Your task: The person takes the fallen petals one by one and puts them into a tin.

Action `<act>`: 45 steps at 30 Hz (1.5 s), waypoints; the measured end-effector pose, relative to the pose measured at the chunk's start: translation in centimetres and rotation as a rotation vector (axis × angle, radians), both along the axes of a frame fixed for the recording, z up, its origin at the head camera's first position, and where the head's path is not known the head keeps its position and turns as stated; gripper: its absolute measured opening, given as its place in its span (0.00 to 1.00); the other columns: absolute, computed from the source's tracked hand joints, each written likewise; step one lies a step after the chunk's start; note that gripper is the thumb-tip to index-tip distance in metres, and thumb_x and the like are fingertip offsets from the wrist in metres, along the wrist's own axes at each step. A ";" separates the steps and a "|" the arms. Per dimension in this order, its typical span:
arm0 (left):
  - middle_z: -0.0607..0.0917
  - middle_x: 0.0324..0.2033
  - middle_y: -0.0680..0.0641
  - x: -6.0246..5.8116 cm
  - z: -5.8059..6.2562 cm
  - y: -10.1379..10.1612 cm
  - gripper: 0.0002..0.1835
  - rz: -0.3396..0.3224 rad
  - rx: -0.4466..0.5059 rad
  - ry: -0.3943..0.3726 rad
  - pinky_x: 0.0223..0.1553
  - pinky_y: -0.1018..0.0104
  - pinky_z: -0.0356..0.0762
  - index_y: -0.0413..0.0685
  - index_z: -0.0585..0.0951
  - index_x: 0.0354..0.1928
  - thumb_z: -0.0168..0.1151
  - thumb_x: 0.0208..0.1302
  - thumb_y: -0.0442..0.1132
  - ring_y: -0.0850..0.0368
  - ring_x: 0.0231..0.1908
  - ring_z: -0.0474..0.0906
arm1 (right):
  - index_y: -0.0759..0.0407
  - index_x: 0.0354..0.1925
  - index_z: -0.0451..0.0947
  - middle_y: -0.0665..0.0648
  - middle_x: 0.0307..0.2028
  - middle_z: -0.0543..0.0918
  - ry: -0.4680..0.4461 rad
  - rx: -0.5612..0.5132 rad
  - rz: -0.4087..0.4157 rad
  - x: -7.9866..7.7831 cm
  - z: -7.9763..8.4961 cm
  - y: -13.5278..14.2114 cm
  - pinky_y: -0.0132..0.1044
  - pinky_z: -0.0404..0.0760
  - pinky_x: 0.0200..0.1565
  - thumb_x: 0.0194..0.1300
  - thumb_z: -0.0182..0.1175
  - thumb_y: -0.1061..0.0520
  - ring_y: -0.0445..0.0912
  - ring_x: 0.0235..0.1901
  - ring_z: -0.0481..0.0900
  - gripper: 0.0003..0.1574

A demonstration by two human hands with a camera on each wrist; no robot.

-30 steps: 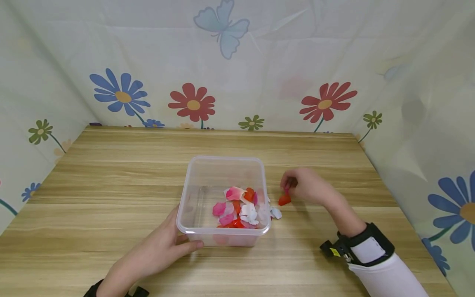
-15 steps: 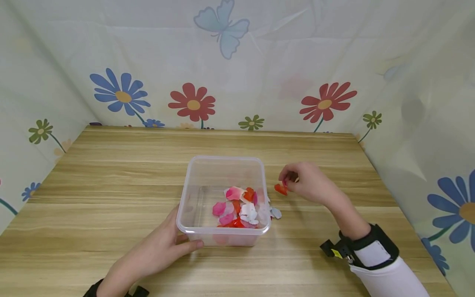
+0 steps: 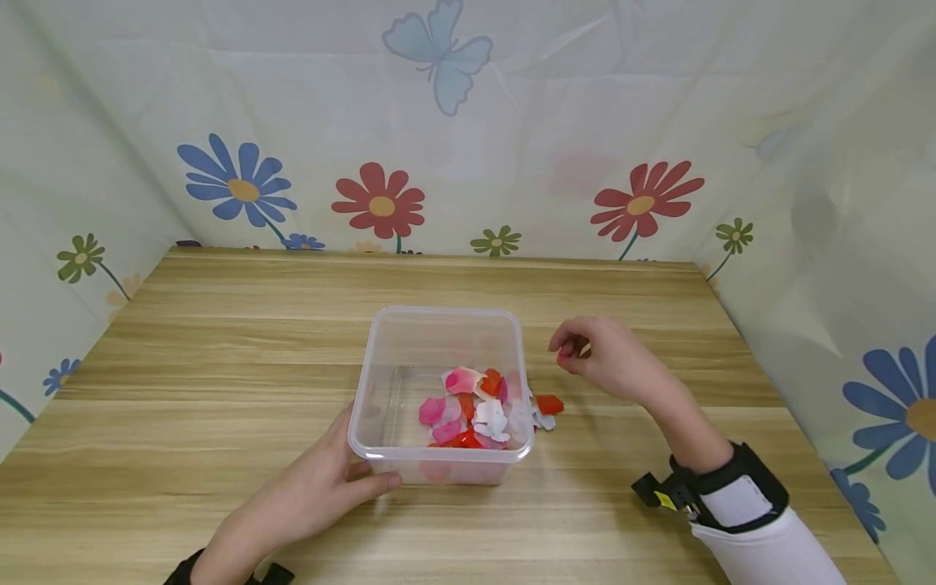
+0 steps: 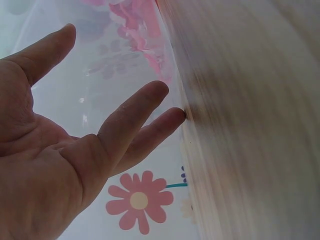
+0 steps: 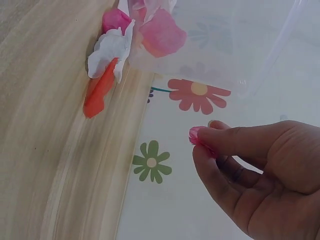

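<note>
A clear plastic box (image 3: 439,457) stands on the table with several pink, red and white petals (image 3: 448,410) inside. My left hand (image 3: 314,483) rests at its left front corner, thumb by the front wall. In the left wrist view the fingers (image 4: 132,110) are spread and fairly straight. To the right of the box, my right hand (image 3: 610,357) is raised over the table and pinches a small pink petal (image 5: 196,135) between thumb and fingertip. An orange-red petal (image 3: 549,405) lies on the table against white petals (image 3: 544,420), close to the box's right wall.
The wooden table (image 3: 241,341) is bordered by a pale curtain (image 3: 526,122) printed with flowers, at the back and both sides. In the right wrist view, a deep pink petal (image 5: 116,20) also lies outside the box beside its wall.
My right hand has risen slightly. The orange-red petal that hung below its fingers has dropped beside the white petals, while the pink one stays pinched. The left hand and box have not moved.
</note>
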State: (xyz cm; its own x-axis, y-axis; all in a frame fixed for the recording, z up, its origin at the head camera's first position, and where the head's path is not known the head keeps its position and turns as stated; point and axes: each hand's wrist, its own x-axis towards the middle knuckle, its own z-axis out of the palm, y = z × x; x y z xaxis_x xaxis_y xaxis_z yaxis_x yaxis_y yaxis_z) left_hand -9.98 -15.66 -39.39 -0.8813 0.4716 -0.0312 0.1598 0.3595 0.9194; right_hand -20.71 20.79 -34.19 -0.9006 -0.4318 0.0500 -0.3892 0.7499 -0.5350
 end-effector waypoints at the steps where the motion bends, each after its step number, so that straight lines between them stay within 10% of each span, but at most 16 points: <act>1: 0.59 0.68 0.45 0.0 0.0 0.0 0.53 0.001 -0.002 0.001 0.53 0.67 0.72 0.52 0.43 0.77 0.71 0.61 0.36 0.48 0.59 0.73 | 0.57 0.37 0.81 0.50 0.30 0.78 0.002 -0.008 -0.001 0.0 0.0 0.0 0.31 0.78 0.36 0.58 0.69 0.69 0.46 0.33 0.76 0.11; 14: 0.59 0.68 0.47 0.1 0.0 0.0 0.54 0.005 -0.002 -0.010 0.52 0.67 0.73 0.55 0.42 0.77 0.71 0.61 0.36 0.49 0.59 0.73 | 0.56 0.36 0.85 0.46 0.34 0.82 0.194 -0.226 0.007 1.7 2.1 -1.5 0.32 0.81 0.37 0.56 0.71 0.70 0.42 0.35 0.81 0.12; 26: 0.60 0.67 0.46 0.1 0.1 -0.1 0.53 0.011 -0.010 -0.014 0.52 0.68 0.73 0.54 0.43 0.77 0.71 0.61 0.36 0.49 0.58 0.73 | 0.59 0.37 0.86 0.45 0.37 0.82 0.382 -0.422 0.238 3.9 3.8 -4.6 0.32 0.81 0.39 0.50 0.73 0.73 0.37 0.37 0.82 0.17; 45: 0.60 0.66 0.43 0.0 -0.1 -0.3 0.49 -0.024 0.029 0.042 0.52 0.67 0.73 0.50 0.48 0.75 0.70 0.62 0.39 0.43 0.61 0.70 | 0.58 0.39 0.85 0.44 0.37 0.83 0.386 -0.352 0.393 4.6 2.6 -6.5 0.29 0.79 0.42 0.50 0.73 0.72 0.39 0.37 0.82 0.18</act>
State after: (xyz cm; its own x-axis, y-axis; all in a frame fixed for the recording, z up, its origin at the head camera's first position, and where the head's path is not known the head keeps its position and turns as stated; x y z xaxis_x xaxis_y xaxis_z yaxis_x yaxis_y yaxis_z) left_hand -9.97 -15.94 -39.49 -0.8697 0.4931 0.0198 0.2071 0.3283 0.9216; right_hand -16.15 14.33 -31.60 -0.5683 -0.6238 0.5365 -0.8117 0.3181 -0.4899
